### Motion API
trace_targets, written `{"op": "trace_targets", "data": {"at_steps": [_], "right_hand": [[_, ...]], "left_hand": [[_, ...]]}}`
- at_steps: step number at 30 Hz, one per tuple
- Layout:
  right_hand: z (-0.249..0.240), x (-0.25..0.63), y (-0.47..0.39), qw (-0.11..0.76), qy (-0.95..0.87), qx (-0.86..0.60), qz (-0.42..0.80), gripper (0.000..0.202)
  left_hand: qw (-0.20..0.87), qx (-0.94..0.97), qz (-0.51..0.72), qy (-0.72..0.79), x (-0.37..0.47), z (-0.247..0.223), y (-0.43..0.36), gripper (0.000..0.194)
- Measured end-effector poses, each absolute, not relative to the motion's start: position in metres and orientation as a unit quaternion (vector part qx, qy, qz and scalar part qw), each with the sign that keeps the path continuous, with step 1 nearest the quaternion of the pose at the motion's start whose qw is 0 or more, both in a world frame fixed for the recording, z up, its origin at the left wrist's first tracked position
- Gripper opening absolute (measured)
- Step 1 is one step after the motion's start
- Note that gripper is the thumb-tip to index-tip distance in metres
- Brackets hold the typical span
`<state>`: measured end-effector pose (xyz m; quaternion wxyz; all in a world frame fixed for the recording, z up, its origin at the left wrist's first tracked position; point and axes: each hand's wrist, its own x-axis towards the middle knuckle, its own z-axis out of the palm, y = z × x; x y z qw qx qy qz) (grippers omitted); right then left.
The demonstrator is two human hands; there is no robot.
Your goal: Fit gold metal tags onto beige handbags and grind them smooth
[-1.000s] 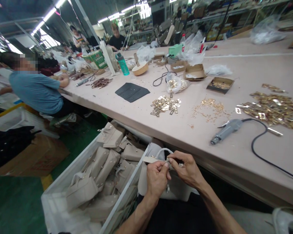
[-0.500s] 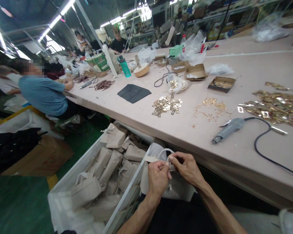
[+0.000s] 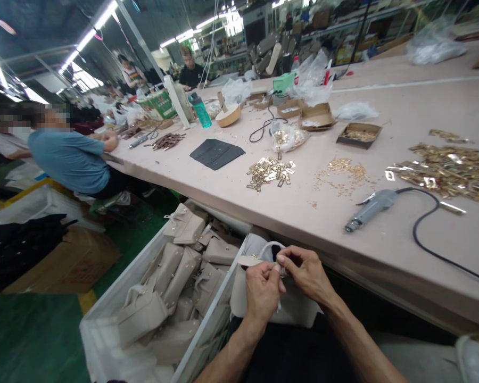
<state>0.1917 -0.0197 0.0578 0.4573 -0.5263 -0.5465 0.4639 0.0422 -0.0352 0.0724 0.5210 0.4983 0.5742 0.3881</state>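
A light grey-beige bag (image 3: 299, 308) rests on my lap, close beside the white bin, with its pale handle arching up. My left hand (image 3: 261, 290) is closed at the top of the bag, its thumb and fingers pinched together. Close against it, my right hand (image 3: 305, 268) pinches at the same spot, fingers bent. What lies between the fingertips is too small and hidden to name. The fingers cover that part of the bag.
A white bin (image 3: 211, 306) holds several beige bags (image 3: 143, 314). On the table (image 3: 231, 186) lie a grey electric screwdriver (image 3: 371, 210) with its cable, gold metal pieces (image 3: 269, 173), small gold parts (image 3: 345, 173) and a black sheet (image 3: 217, 154). A person in blue (image 3: 69, 159) sits left.
Both hands have shifted very slightly and stay pinched at the top of the bag. The camera view has moved a little.
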Motion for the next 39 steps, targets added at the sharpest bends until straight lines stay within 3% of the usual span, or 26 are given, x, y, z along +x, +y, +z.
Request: {"op": "trace_targets", "data": {"at_steps": [7, 19, 32, 39], "right_hand": [[0.069, 0.198, -0.018, 0.489, -0.543, -0.527, 0.435, 0.031], [0.068, 0.199, -0.024, 0.516, -0.531, -0.515, 0.432, 0.023], [0.068, 0.195, -0.025, 0.51, -0.521, -0.512, 0.455, 0.027], [0.062, 0.198, -0.021, 0.521, -0.491, -0.532, 0.453, 0.029]], "left_hand": [[0.396, 0.579, 0.419, 0.577, 0.039, 0.091, -0.042, 0.026], [0.583, 0.502, 0.428, 0.474, 0.045, 0.078, -0.032, 0.023], [0.567, 0.468, 0.453, 0.504, 0.046, 0.078, -0.027, 0.033], [0.601, 0.504, 0.397, 0.477, 0.046, 0.076, -0.028, 0.038]]}}
